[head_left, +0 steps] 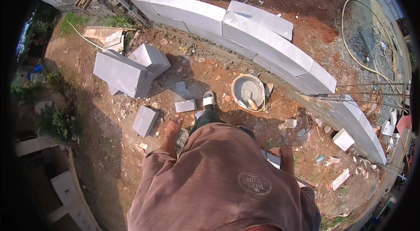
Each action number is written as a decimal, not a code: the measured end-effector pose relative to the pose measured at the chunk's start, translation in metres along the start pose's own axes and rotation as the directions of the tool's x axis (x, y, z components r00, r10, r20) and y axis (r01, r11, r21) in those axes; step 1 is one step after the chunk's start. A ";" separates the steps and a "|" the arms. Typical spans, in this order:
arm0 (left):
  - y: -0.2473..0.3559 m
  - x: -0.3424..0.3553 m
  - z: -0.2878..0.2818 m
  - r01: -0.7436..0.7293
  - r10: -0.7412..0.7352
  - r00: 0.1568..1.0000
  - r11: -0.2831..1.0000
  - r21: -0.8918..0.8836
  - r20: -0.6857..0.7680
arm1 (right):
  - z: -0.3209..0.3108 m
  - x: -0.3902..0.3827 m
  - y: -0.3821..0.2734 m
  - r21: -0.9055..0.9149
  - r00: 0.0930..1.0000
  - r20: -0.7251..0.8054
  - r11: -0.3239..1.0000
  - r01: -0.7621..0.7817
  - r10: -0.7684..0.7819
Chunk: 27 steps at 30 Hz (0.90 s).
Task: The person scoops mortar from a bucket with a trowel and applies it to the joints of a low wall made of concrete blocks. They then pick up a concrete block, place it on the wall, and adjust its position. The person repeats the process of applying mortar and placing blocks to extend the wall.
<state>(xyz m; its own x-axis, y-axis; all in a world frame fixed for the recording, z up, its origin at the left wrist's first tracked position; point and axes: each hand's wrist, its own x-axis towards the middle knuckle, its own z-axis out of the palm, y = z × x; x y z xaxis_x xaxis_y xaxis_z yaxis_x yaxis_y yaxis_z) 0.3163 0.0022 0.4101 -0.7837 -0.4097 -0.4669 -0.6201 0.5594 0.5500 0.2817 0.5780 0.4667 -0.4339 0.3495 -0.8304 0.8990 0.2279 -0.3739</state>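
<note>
My left hand (173,127) hangs beside my leg with its fingers apart and nothing in it. Closest to it is a pale grey block (145,121) on the ground, with a smaller block piece (185,106) just beyond. On my other side, my right hand (287,143) hangs low; its fingers are too dark and blurred to read. A greyish smear surrounds it, and I cannot make out whether it holds anything. Ahead of my feet stands a round bucket (235,96) of grey mortar (248,87), with a wooden tool handle (252,104) sticking out.
A low wall of pale blocks (188,10) curves across the view, with a loose block (262,19) against its far side. Stacked blocks (120,73) stand at left. Rebar rods (372,91) jut out at right. A hose (345,40) lies beyond; rubble litters the soil.
</note>
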 end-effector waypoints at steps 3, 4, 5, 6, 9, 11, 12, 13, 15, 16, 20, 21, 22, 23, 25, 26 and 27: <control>-0.052 0.008 -0.005 0.083 -0.083 0.997 0.996 0.022 0.002 | 0.019 -0.009 -0.099 0.015 0.950 -0.060 0.951 0.309 -0.307; -0.070 0.021 -0.010 0.113 -0.114 0.993 0.992 0.051 0.013 | 0.027 -0.006 -0.123 0.089 0.939 -0.080 0.936 0.341 -0.335; -0.071 0.031 -0.020 0.109 -0.111 0.993 0.993 0.041 0.037 | 0.035 -0.004 -0.144 0.133 0.910 -0.105 0.901 0.414 -0.402; -0.073 0.038 -0.033 0.108 -0.109 0.992 0.994 0.029 0.060 | 0.044 0.000 -0.164 0.171 0.875 -0.132 0.858 0.484 -0.467; -0.084 0.071 -0.070 0.060 -0.065 0.994 0.997 -0.052 -0.091 | 0.056 0.055 -0.202 -0.130 0.717 -0.225 0.749 0.649 -0.660; -0.083 0.087 -0.093 0.048 -0.079 0.983 0.982 -0.180 -0.168 | 0.079 0.071 -0.244 -0.161 0.698 -0.166 0.717 0.678 -0.697; -0.044 0.092 -0.116 0.055 -0.093 0.987 0.961 -0.271 -0.131 | 0.091 0.045 -0.277 0.012 0.774 -0.106 0.778 0.629 -0.624; -0.018 0.094 -0.137 0.065 -0.109 0.989 0.932 -0.356 -0.104 | 0.097 0.042 -0.297 -0.002 0.773 -0.073 0.775 0.632 -0.630; -0.019 0.098 -0.154 0.051 -0.140 0.974 0.902 -0.429 -0.180 | 0.112 0.044 -0.342 -0.104 0.762 0.003 0.757 0.645 -0.648; -0.018 0.100 -0.156 0.040 -0.156 0.964 0.883 -0.468 -0.213 | 0.116 0.049 -0.364 -0.194 0.754 0.030 0.736 0.649 -0.657; -0.048 0.092 -0.129 0.195 -0.321 0.932 0.837 -0.511 -0.170 | 0.119 0.105 -0.433 -0.621 0.592 0.110 0.410 0.668 -0.798; -0.071 0.085 -0.110 0.210 -0.330 0.927 0.852 -0.479 -0.181 | 0.121 0.123 -0.445 -0.693 0.517 0.147 0.285 0.662 -0.843; -0.095 0.066 -0.097 0.236 -0.350 0.916 0.865 -0.443 -0.196 | 0.130 0.128 -0.460 -0.707 0.577 0.196 0.294 0.643 -0.793; -0.095 0.048 -0.086 0.383 -0.467 0.874 0.830 -0.405 -0.131 | 0.137 0.125 -0.477 -0.731 0.636 0.232 0.300 0.613 -0.736; -0.113 0.013 -0.060 0.575 -0.638 0.768 0.722 -0.385 -0.050 | 0.142 0.135 -0.506 -0.757 0.671 0.304 0.256 0.601 -0.677; -0.129 0.003 -0.045 0.630 -0.699 0.714 0.663 -0.405 -0.034 | 0.144 0.144 -0.515 -0.760 0.680 0.326 0.246 0.602 -0.657; -0.135 -0.003 -0.037 0.655 -0.708 0.703 0.679 -0.331 -0.062 | 0.148 0.150 -0.522 -0.767 0.686 0.354 0.222 0.602 -0.635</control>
<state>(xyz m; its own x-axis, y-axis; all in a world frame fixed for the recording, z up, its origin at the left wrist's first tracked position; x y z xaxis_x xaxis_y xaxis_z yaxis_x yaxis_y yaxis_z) 0.4009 -0.0988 0.3632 -0.1138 -0.7289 -0.6751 -0.9466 -0.1268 0.2965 -0.2440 0.3763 0.4765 -0.8483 -0.2266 -0.4785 -0.1062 0.9582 -0.2656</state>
